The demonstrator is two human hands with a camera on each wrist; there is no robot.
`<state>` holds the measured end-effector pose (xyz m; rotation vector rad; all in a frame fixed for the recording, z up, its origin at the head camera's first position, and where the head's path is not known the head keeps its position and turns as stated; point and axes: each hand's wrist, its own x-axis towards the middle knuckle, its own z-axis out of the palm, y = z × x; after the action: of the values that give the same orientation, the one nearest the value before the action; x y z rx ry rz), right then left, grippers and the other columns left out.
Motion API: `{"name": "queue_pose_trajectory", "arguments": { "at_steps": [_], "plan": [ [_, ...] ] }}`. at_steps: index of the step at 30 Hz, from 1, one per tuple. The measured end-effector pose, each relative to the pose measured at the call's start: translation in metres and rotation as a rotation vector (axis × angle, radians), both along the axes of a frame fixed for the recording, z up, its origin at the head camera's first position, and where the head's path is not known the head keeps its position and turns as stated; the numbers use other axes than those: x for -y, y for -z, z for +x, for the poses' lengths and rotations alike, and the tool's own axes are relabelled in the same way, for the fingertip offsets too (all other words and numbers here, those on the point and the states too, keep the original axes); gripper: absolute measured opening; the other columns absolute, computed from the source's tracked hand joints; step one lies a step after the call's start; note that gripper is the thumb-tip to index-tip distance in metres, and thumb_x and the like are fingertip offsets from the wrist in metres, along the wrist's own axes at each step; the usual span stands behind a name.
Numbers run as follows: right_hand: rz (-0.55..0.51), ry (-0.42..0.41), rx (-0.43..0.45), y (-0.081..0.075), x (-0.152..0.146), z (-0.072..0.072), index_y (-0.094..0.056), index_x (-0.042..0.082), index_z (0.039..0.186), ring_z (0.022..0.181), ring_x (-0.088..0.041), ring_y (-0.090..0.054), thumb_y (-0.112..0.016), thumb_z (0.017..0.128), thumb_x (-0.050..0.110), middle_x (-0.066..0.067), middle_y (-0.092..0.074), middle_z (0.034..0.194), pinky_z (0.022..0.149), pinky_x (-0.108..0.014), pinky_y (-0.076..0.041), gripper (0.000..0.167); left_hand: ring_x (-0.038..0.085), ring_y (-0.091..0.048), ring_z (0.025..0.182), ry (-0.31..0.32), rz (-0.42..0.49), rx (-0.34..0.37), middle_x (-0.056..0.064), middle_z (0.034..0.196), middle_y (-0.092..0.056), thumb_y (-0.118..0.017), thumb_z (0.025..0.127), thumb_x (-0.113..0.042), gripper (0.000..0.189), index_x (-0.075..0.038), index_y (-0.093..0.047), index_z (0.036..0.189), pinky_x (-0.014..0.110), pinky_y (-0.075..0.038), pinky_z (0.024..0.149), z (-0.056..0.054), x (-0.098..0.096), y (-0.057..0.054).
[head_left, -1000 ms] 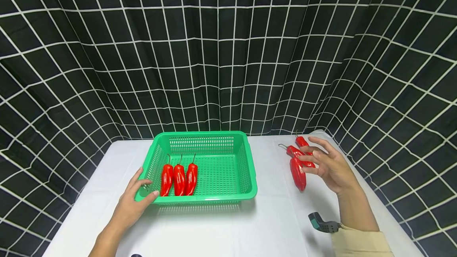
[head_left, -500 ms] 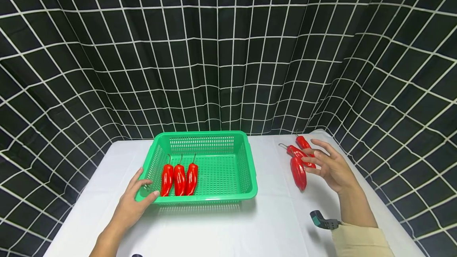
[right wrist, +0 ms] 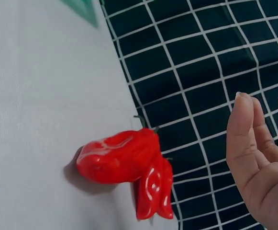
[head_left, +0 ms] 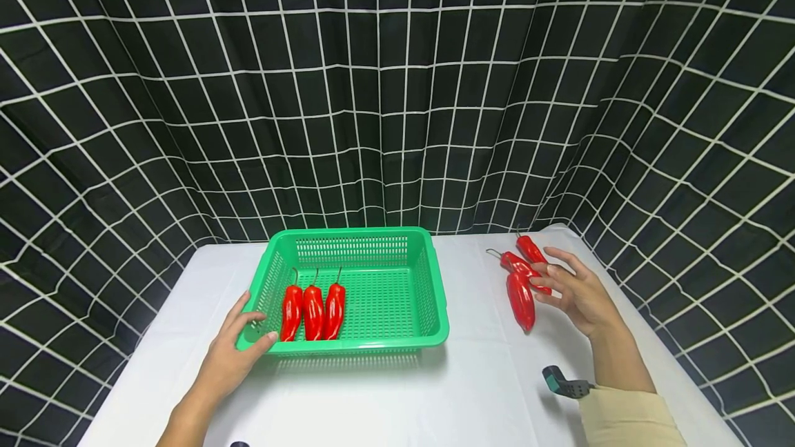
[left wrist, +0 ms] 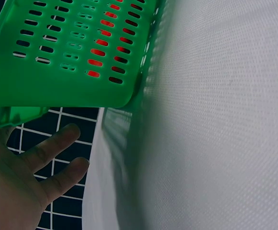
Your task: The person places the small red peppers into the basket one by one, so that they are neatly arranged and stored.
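Curtain (head_left: 393,94) behind basket (head_left: 391,344) (3 peppers (head_left: 313,314) inside)

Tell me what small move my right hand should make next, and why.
I'd probably ease the right hand's grip toward the glossy red elongated pepper nearest you. That grip holds nothing and hovers apart in the right wrist view, while the left hand's grip rests on the green rectangular perforated plastic basket, which has room beside its three red peppers.

Left hand (head_left: 231,349) and right hand (head_left: 577,295), well apart.
The left spreads its thumb from its fingers, two nearly straight; the right is raised, its fingers loosely bent.
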<state>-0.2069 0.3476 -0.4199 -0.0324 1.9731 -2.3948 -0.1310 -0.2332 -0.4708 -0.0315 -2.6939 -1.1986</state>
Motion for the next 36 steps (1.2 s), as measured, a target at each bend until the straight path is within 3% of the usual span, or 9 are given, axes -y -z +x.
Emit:
{"name": "queue_pose_trajectory", "arguments": {
  "at_steps": [8, 14, 17, 21, 24, 36],
  "plan": [
    [0.072, 0.025, 0.044, 0.010, -0.004, -0.004, -0.043, 0.023, 0.139, 0.099, -0.021, -0.067, -0.062, 0.095, 0.021, -0.006, -0.055, 0.124, 0.084, -0.042, -0.051, 0.048, 0.045, -0.021, 0.138, -0.001, -0.001, -0.007, 0.004, 0.159, -0.016, -0.069, 0.089, -0.038, 0.043, -0.010, -0.058, 0.118, 0.074, -0.024, 0.096, 0.001, 0.000, 0.000],
    [0.089, 0.011, 0.069, 0.015, -0.007, -0.005, -0.045, 0.024, 0.136, 0.096, -0.018, -0.067, -0.064, 0.094, 0.023, 0.003, -0.061, 0.114, 0.087, -0.043, -0.051, 0.046, 0.045, -0.021, 0.138, 0.001, 0.004, -0.013, 0.005, 0.159, -0.017, -0.069, 0.089, -0.037, 0.042, -0.009, -0.058, 0.118, 0.074, -0.023, 0.096, 0.000, 0.000, -0.001],
    [0.126, 0.012, 0.094, 0.019, -0.009, -0.007, -0.043, 0.023, 0.138, 0.102, -0.022, -0.065, -0.065, 0.094, 0.027, 0.002, -0.060, 0.117, 0.088, -0.043, -0.050, 0.050, 0.045, -0.020, 0.139, -0.001, 0.000, -0.008, 0.005, 0.159, -0.017, -0.069, 0.089, -0.037, 0.042, -0.009, -0.058, 0.118, 0.075, -0.023, 0.096, 0.000, 0.000, 0.000],
    [0.213, 0.025, 0.125, 0.025, -0.010, -0.011, -0.036, 0.019, 0.146, 0.114, -0.029, -0.056, -0.067, 0.092, 0.033, -0.012, -0.038, 0.142, 0.091, -0.045, -0.048, 0.064, 0.045, -0.020, 0.139, -0.003, -0.002, 0.001, 0.004, 0.159, -0.016, -0.068, 0.089, -0.038, 0.042, -0.010, -0.058, 0.119, 0.075, -0.022, 0.096, 0.000, 0.000, 0.001],
    [0.245, 0.030, 0.144, 0.029, -0.011, -0.013, -0.032, 0.016, 0.149, 0.119, -0.028, -0.050, -0.067, 0.091, 0.035, -0.018, -0.020, 0.152, 0.092, -0.045, -0.048, 0.070, 0.045, -0.020, 0.139, -0.004, -0.002, 0.005, 0.003, 0.159, -0.016, -0.068, 0.089, -0.039, 0.042, -0.011, -0.058, 0.119, 0.075, -0.022, 0.096, 0.000, 0.001, 0.001],
    [0.322, 0.042, 0.156, 0.044, -0.011, -0.017, -0.029, 0.011, 0.149, 0.115, -0.032, -0.055, -0.068, 0.090, 0.039, -0.020, -0.028, 0.147, 0.087, -0.042, -0.052, 0.076, 0.046, -0.020, 0.138, 0.000, 0.013, 0.005, 0.003, 0.159, -0.016, -0.069, 0.089, -0.037, 0.041, -0.010, -0.058, 0.118, 0.075, -0.022, 0.096, 0.000, 0.000, 0.002]
  ]
}}
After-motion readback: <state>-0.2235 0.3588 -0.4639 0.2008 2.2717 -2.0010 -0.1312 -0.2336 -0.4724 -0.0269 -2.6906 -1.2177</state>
